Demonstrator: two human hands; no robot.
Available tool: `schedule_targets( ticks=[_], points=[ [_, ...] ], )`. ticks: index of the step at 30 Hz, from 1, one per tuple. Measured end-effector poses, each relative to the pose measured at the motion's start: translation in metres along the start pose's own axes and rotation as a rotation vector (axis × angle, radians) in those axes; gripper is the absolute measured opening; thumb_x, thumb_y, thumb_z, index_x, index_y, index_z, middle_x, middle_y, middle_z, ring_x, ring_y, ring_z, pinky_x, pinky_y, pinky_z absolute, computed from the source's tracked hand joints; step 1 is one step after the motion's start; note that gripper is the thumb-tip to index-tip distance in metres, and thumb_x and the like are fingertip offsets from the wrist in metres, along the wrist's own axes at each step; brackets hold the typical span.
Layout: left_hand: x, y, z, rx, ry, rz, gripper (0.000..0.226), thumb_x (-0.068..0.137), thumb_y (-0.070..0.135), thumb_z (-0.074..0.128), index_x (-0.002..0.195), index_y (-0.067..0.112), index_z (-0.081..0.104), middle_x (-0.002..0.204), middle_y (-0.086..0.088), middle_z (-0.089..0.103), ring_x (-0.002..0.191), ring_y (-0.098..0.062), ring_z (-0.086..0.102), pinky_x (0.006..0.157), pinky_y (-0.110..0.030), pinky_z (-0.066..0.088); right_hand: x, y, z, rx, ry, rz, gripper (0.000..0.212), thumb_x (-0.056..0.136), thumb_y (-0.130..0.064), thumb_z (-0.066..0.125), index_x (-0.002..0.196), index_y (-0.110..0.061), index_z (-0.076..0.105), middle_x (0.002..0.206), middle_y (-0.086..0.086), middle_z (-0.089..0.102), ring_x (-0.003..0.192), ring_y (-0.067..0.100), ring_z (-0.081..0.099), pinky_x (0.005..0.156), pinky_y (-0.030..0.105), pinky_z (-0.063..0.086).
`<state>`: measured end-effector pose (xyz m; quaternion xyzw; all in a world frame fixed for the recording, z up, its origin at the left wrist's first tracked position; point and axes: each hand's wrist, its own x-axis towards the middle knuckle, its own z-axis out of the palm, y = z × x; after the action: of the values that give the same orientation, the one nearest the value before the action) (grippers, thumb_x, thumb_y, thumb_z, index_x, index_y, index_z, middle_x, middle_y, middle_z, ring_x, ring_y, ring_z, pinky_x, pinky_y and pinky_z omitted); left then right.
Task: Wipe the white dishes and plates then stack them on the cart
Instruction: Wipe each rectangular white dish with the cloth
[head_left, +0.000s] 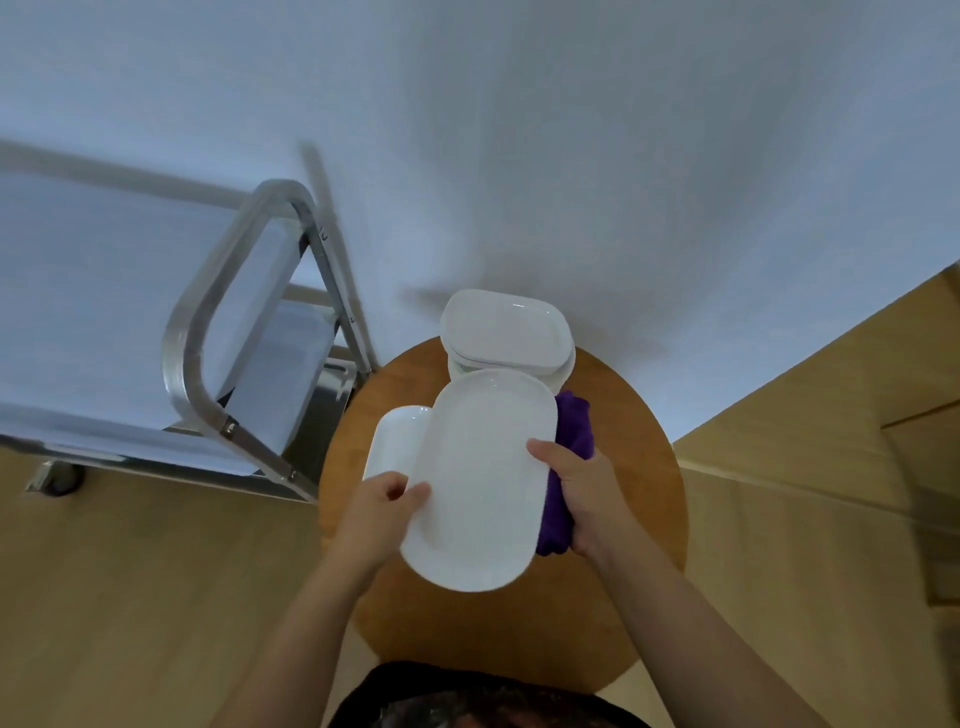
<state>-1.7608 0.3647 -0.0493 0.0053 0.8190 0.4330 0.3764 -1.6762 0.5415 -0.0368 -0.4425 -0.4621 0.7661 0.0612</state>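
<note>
Both hands up front: left hand (387, 501) pinches the oval white plate (480, 483) at its edge, right hand (582, 491) grips plate and purple cloth (569, 467) above the round table (639, 467); stacked dishes (504, 332) behind, cart (228, 332) left, blurred

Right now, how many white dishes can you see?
At least 4: one oval plate held in both hands, another dish under it on the left, and a stack of at least two at the table's far edge; more may be hidden.
</note>
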Motion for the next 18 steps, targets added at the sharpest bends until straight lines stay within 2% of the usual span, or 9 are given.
schedule_targets(
  ticks=[2,4,6,8,11,14,18],
  points=[
    [0.014,-0.022,-0.002,-0.027,0.002,-0.026,0.015,0.094,0.027,0.054,0.090,0.015,0.062,0.096,-0.005,0.064,0.090,-0.021,0.062,0.078,-0.033,0.053,0.010,0.014,0.007,-0.056,0.050,0.011,0.028,0.080,-0.015,0.071,0.106,-0.019,0.060,0.095,0.005,0.072,0.087,0.026,0.069,0.078,0.044,0.056],
    [0.028,-0.039,-0.004,-0.040,0.053,-0.054,0.018,0.095,0.027,0.054,0.092,0.012,0.064,0.093,-0.006,0.065,0.087,-0.022,0.063,0.078,-0.036,0.055,0.022,0.028,0.014,-0.186,0.105,-0.027,0.032,0.082,-0.020,0.071,0.110,-0.021,0.057,0.099,0.002,0.068,0.090,0.022,0.066,0.082,0.044,0.055],
    [0.046,-0.058,-0.008,-0.026,0.124,-0.109,0.021,0.095,0.026,0.053,0.091,0.009,0.066,0.090,-0.010,0.066,0.085,-0.026,0.064,0.082,-0.043,0.055,0.034,0.042,0.020,-0.340,0.126,-0.069,0.033,0.082,-0.026,0.071,0.110,-0.024,0.054,0.096,-0.003,0.065,0.087,0.018,0.064,0.077,0.037,0.055],
    [0.065,-0.076,-0.012,0.043,0.190,-0.178,0.024,0.095,0.026,0.052,0.087,0.008,0.066,0.087,-0.013,0.065,0.083,-0.028,0.064,0.081,-0.043,0.054,0.043,0.055,0.025,-0.457,0.104,-0.062,0.030,0.083,-0.028,0.070,0.107,-0.028,0.052,0.090,-0.006,0.063,0.081,0.015,0.063,0.069,0.030,0.053],
    [0.088,-0.094,-0.017,0.119,0.250,-0.220,0.023,0.097,0.027,0.050,0.083,0.012,0.062,0.082,-0.009,0.062,0.076,-0.021,0.059,0.071,-0.033,0.051,0.053,0.071,0.029,-0.531,0.067,-0.021,0.028,0.083,-0.028,0.070,0.102,-0.035,0.051,0.085,-0.008,0.064,0.076,0.013,0.063,0.062,0.026,0.050],
    [0.110,-0.100,-0.015,0.204,0.270,-0.222,0.026,0.098,0.026,0.047,0.075,0.016,0.055,0.069,-0.001,0.053,0.065,-0.014,0.049,0.054,-0.023,0.037,0.060,0.082,0.030,-0.561,0.086,0.011,0.023,0.082,-0.029,0.071,0.091,-0.037,0.052,0.081,-0.009,0.064,0.070,0.013,0.063,0.057,0.023,0.047],
    [0.133,-0.100,-0.009,0.288,0.253,-0.236,0.024,0.099,0.028,0.045,0.083,0.013,0.056,0.067,0.001,0.049,0.061,-0.009,0.045,0.050,-0.020,0.032,0.067,0.086,0.030,-0.583,0.105,0.047,0.029,0.081,-0.029,0.072,0.102,-0.034,0.052,0.083,-0.008,0.064,0.072,0.013,0.064,0.058,0.024,0.050]
  ],
)
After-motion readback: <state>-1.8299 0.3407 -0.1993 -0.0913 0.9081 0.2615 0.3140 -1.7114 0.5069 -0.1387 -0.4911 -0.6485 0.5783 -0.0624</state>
